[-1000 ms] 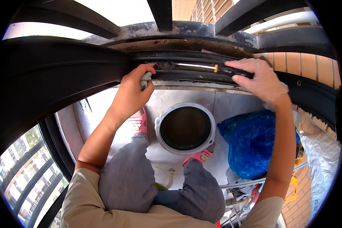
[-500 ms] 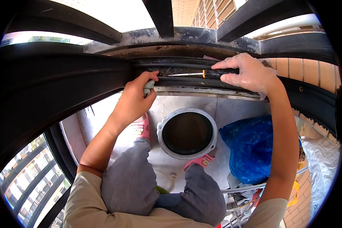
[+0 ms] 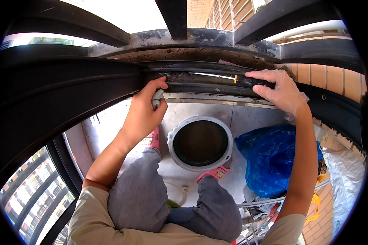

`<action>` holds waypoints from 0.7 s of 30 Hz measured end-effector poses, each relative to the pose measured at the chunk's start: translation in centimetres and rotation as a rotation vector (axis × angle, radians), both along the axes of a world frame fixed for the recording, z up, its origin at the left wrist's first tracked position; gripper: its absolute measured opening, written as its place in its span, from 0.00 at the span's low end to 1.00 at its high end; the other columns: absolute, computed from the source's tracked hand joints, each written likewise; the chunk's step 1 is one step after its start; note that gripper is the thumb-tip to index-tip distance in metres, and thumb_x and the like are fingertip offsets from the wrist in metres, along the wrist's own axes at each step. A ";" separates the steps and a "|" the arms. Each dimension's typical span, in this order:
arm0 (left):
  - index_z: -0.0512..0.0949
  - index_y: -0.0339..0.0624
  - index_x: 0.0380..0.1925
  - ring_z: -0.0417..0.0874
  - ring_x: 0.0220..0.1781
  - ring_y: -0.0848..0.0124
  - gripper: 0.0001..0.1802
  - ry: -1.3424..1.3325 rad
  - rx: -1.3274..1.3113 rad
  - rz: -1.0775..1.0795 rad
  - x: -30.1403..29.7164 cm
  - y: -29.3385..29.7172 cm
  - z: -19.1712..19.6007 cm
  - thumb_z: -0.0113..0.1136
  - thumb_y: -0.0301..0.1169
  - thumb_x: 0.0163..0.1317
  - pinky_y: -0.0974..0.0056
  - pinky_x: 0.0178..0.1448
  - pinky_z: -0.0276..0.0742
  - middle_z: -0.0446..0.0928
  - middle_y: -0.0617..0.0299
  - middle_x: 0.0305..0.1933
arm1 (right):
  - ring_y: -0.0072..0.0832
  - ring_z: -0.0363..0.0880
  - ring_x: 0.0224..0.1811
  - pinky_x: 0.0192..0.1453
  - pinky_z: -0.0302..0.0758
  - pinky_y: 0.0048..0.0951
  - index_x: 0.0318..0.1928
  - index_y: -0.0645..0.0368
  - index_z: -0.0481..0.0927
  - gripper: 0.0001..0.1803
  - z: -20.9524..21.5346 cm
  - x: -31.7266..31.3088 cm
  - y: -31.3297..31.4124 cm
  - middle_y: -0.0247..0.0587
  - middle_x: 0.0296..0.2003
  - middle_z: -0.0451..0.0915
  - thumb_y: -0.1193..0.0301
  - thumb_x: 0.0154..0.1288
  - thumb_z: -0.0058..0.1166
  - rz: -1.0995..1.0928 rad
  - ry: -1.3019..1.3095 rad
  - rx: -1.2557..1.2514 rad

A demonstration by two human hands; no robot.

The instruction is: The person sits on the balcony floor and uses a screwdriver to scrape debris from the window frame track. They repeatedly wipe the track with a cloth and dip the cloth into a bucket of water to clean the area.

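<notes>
My right hand (image 3: 281, 90), in a clear plastic glove, is closed around the black handle of a screwdriver (image 3: 247, 81) with an orange collar. The metal shaft points left and lies low along the dark window track (image 3: 192, 87); whether its tip touches the track cannot be made out. My bare left hand (image 3: 145, 104) is closed on a small grey-green cloth (image 3: 157, 98). Its index finger reaches to the left part of the track, where dark grime shows. Between the fingertip and the shaft a short stretch of track lies bare.
Below the track stands a white bucket (image 3: 171, 143) of dark, murky water, between my feet in pink sandals. A blue plastic bag (image 3: 270, 159) sits to its right. Black bars (image 3: 171, 18) cross beyond the track, and a dark window frame (image 3: 65, 90) fills the left.
My right hand has slid to the right along the track, carrying the screwdriver. My left hand has shifted slightly left, still holding the cloth.
</notes>
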State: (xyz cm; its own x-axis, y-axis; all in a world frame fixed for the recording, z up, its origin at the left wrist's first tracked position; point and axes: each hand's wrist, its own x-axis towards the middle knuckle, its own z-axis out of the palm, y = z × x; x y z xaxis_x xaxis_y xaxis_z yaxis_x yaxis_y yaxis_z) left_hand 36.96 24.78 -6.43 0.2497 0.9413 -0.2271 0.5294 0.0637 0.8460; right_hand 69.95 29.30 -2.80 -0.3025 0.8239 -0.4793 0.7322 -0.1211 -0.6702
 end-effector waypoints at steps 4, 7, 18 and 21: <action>0.71 0.36 0.45 0.81 0.48 0.50 0.16 0.006 0.054 -0.058 0.2 0.5 -0.5 0.53 0.18 0.54 0.63 0.51 0.75 0.75 0.44 0.55 | 0.30 0.77 0.41 0.51 0.73 0.28 0.51 0.55 0.81 0.20 -0.3 -0.4 -0.3 0.46 0.44 0.82 0.71 0.56 0.59 -0.023 0.062 -0.038; 0.71 0.36 0.45 0.80 0.50 0.49 0.16 -0.014 0.044 -0.081 0.4 0.8 -0.6 0.53 0.18 0.54 0.62 0.52 0.75 0.75 0.45 0.55 | 0.30 0.77 0.40 0.50 0.72 0.28 0.51 0.55 0.82 0.19 -0.3 -1.7 -0.6 0.47 0.43 0.82 0.71 0.56 0.58 -0.021 0.088 -0.033; 0.71 0.36 0.44 0.78 0.54 0.48 0.16 -0.022 0.002 -0.121 0.8 1.0 -0.4 0.53 0.18 0.54 0.61 0.55 0.74 0.73 0.44 0.57 | 0.31 0.78 0.42 0.52 0.73 0.30 0.52 0.51 0.82 0.20 0.2 -1.8 -0.6 0.46 0.44 0.82 0.71 0.56 0.57 -0.031 0.046 -0.059; 0.71 0.36 0.45 0.77 0.55 0.46 0.16 -0.041 0.000 -0.122 1.0 1.0 -0.6 0.53 0.18 0.54 0.60 0.56 0.74 0.73 0.42 0.58 | 0.32 0.78 0.43 0.53 0.72 0.30 0.51 0.51 0.82 0.20 0.1 -2.2 -0.9 0.47 0.45 0.82 0.71 0.56 0.57 -0.025 0.046 -0.040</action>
